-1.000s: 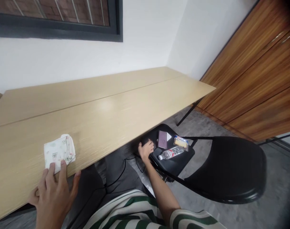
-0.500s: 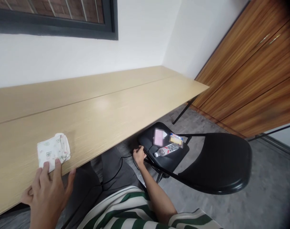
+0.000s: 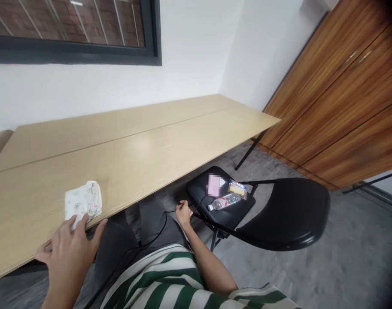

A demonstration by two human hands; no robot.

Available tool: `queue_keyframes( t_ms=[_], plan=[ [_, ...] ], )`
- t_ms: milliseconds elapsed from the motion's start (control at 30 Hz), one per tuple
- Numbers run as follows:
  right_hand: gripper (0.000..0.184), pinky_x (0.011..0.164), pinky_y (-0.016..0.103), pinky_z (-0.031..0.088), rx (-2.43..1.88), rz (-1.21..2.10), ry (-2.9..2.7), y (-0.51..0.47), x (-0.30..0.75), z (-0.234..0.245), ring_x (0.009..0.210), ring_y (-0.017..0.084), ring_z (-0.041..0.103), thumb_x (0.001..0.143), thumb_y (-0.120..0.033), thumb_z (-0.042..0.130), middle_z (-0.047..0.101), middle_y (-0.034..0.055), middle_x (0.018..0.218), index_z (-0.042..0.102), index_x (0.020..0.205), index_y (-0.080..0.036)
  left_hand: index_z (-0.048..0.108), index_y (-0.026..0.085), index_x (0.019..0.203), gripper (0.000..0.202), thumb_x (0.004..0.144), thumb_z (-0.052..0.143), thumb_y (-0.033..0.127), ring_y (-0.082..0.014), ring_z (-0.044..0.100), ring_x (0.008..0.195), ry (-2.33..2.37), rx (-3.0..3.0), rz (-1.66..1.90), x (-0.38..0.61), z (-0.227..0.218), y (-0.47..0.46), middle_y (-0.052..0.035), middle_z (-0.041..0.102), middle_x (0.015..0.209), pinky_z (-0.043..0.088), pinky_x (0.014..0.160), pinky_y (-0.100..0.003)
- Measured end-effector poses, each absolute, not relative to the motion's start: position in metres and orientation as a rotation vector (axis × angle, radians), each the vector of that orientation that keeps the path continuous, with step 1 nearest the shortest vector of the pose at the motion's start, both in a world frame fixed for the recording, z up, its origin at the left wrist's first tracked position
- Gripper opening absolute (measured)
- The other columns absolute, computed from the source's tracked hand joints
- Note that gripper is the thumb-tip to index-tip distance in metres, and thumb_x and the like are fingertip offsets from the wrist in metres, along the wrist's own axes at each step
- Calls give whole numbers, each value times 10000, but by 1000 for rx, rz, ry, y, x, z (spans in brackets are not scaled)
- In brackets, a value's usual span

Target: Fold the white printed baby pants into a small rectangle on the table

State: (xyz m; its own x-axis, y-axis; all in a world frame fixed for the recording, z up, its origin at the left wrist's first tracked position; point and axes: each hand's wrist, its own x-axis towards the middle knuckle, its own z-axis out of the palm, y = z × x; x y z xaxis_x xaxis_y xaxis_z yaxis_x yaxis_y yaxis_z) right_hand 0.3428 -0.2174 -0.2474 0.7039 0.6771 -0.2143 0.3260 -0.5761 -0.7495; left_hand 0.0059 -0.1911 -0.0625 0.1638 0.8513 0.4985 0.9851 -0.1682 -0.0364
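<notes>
A folded white cloth with a small printed pattern (image 3: 81,199) lies near the front edge of the table. My left hand (image 3: 70,244) rests at that edge with its fingers spread, the fingertips at the cloth's near side. Lower down, beside the black folding chair's seat (image 3: 196,189), my right hand (image 3: 183,213) has its fingers curled round a thin black cable (image 3: 160,231). The cable crosses my lap, and a stretch of it runs on from the hand to a pink, pixelated object (image 3: 213,185) on the seat.
A clear plastic bottle (image 3: 226,201) lies on the seat beside a blue and yellow packet (image 3: 237,189). The chair's backrest (image 3: 295,214) points right. The long wooden table (image 3: 170,137) stands against the white wall, with a wooden cabinet (image 3: 337,98) at right.
The view has tilted up and turned slightly left, so the cloth appears farther right. My left hand stays by the cloth, and my right hand stays low by the seat with the cable.
</notes>
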Motion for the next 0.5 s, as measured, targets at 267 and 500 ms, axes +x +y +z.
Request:
queue_keyframes(
  t_ms=[267,500],
  plan=[
    [233,958,346,364,-2113,617,-820,-220,332,-228,976,224,690,875,-174,509,737,30,915,638,1068,-197,640,148,1046,478,1056,271,452,-264,633,800,-1642,-2114,-300,-13,-48,-192,-102,677,857,369,713,-346],
    [245,948,306,378,-2045,567,-825,-215,339,-209,933,188,691,866,-174,524,743,17,931,659,1070,-195,610,202,987,459,1035,290,529,-192,497,519,-1900,-2055,-337,-44,-37,-203,-16,581,643,231,535,-279]
  ],
)
